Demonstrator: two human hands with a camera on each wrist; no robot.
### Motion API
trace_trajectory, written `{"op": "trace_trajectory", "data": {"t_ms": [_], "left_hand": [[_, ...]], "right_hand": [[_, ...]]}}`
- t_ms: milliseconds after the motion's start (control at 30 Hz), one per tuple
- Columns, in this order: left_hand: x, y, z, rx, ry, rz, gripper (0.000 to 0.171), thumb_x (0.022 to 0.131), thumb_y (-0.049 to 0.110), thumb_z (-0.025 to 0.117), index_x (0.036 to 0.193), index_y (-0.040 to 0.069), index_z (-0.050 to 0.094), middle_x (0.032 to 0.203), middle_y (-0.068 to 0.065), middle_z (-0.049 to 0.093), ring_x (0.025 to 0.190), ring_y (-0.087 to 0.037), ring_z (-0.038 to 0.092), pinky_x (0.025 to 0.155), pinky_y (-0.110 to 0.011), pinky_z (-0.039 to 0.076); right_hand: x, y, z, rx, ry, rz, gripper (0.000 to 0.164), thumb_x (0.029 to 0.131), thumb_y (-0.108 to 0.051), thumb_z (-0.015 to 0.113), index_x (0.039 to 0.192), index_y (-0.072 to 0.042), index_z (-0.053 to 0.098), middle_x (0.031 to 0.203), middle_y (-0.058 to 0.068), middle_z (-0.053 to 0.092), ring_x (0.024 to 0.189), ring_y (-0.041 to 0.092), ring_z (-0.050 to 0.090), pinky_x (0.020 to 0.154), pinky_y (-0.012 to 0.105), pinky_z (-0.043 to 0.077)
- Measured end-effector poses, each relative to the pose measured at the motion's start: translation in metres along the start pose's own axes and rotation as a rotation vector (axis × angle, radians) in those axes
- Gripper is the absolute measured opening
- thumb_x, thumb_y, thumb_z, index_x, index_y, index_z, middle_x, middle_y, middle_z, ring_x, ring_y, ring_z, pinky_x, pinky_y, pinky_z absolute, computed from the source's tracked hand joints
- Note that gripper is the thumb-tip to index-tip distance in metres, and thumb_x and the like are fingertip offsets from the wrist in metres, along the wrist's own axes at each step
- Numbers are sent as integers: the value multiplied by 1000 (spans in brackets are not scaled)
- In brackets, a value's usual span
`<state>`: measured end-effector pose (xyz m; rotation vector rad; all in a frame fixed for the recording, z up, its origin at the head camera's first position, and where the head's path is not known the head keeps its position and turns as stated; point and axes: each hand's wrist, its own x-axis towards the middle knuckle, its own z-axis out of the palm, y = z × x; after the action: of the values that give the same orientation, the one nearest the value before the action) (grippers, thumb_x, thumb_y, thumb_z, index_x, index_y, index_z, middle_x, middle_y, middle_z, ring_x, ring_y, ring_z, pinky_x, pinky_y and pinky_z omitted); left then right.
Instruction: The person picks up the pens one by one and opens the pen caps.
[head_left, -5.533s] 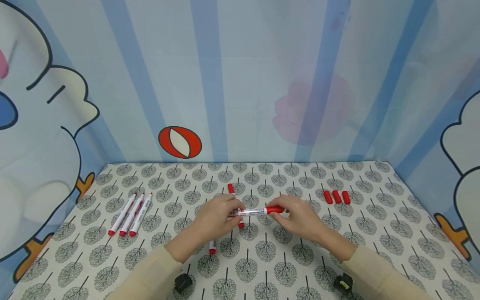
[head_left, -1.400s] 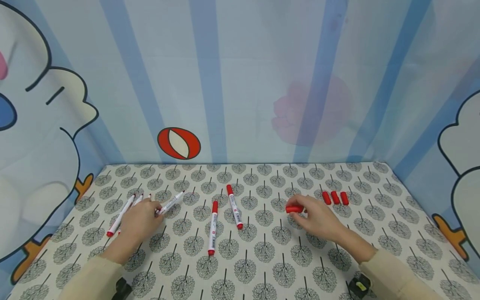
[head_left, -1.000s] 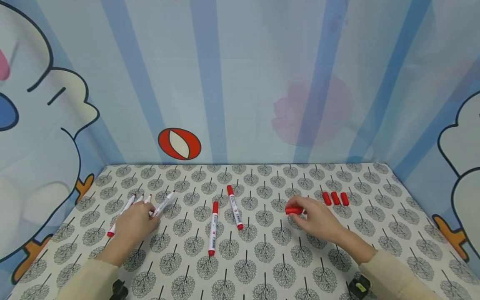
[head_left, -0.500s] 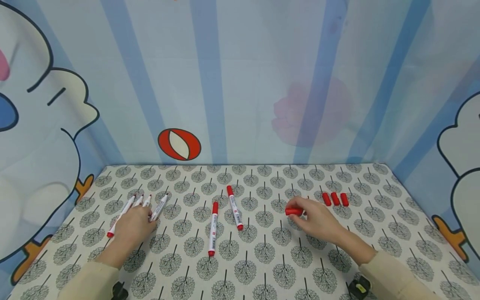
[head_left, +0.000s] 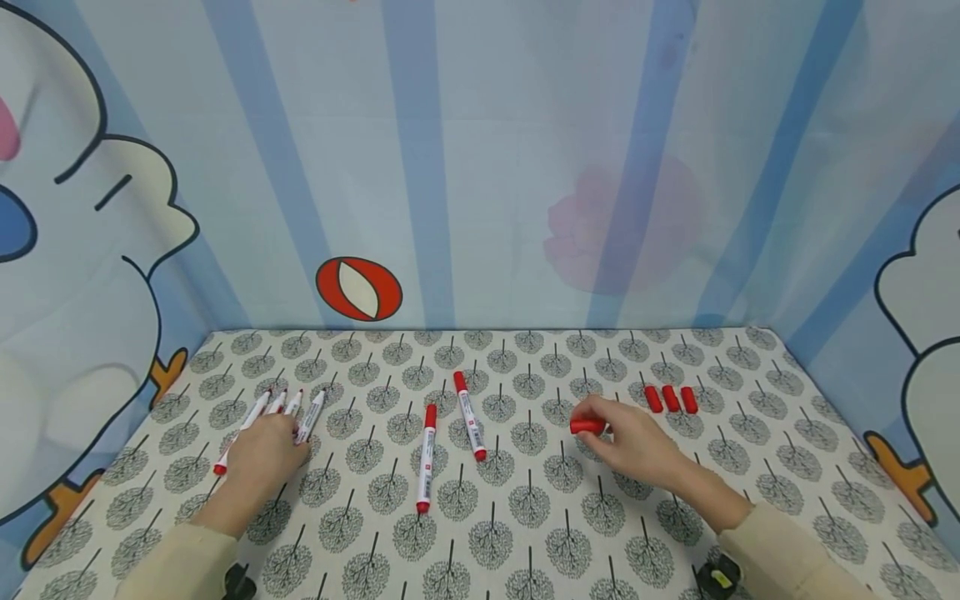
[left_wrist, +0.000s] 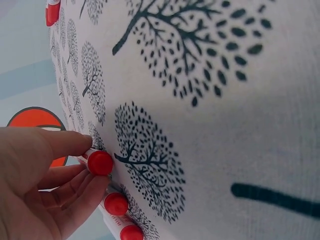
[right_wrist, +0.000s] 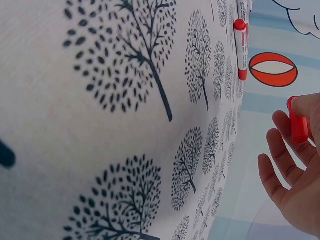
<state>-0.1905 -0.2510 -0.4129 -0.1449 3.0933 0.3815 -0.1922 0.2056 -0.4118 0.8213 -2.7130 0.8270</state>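
Note:
My left hand (head_left: 262, 454) pinches an uncapped white marker (head_left: 310, 414) by its red end between thumb and fingers, low over the cloth at the left. Its tip points away from me. Beside it lie three uncapped markers in a row, the outermost marker (head_left: 242, 435) showing most; my hand covers much of the others. In the left wrist view, the held marker's red end (left_wrist: 100, 162) sits at the fingertips, close to two more red ends. Right of centre, my right hand (head_left: 637, 437) pinches a red marker cap (head_left: 587, 426), held above the cloth in the right wrist view.
Two capped red markers, a nearer marker (head_left: 427, 458) and a farther marker (head_left: 469, 417), lie mid-table. Three red caps (head_left: 671, 398) stand in a row beyond my right hand. The tree-print tablecloth (head_left: 495, 542) reaches back to a striped cartoon curtain (head_left: 510, 208).
From centre, where my hands gripped one capped marker, they have parted, cap in the right, marker body in the left. Lately the left has turned the marker in line with the row; the right stays.

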Motion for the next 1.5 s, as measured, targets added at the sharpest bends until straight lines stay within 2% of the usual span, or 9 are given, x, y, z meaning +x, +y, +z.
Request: {"op": "trace_trajectory", "data": {"t_ms": [400,700,900,1133,1333,1500], "left_hand": [[2,-2,-2,10,-15,-30,15,79,16,65,84,3,61,66,-6,54,54,-20,49,43,-33,38],[3,-2,-1,17,-9,-35,15,79,16,66,83,2,61,66,-7,54,54,-21,49,44,-33,37],[2,-2,-1,26,-6,-32,15,79,16,66,83,2,60,66,-7,54,55,-21,49,44,-33,37],[3,-2,-2,22,-9,-27,20,79,18,66,88,0,61,70,-9,57,56,-21,50,43,-33,38],[2,-1,-5,17,1,-21,17,80,17,65,82,2,59,66,-7,54,53,-20,48,41,-31,37],[2,0,-9,0,13,-12,26,81,17,64,98,-2,61,77,-13,60,53,-19,50,41,-30,39]], "right_hand": [[-2,1,-1,-13,25,-6,21,80,-11,69,97,-19,61,84,-14,62,77,1,58,67,26,50],[-3,1,-3,-11,11,30,19,81,-15,69,97,-21,60,84,-15,61,77,1,58,68,28,51],[-5,4,-2,-15,22,12,21,79,-12,70,96,-20,60,83,-14,61,77,2,58,67,27,51],[-5,5,-3,-12,17,39,21,79,-12,70,96,-20,60,84,-13,62,77,2,58,69,27,51],[-7,7,-6,-24,23,40,21,79,-9,68,98,-16,61,84,-11,63,76,4,58,68,29,50],[-10,11,-11,-10,48,51,22,80,-6,67,100,-13,62,87,-8,63,77,6,57,68,29,50]]}}
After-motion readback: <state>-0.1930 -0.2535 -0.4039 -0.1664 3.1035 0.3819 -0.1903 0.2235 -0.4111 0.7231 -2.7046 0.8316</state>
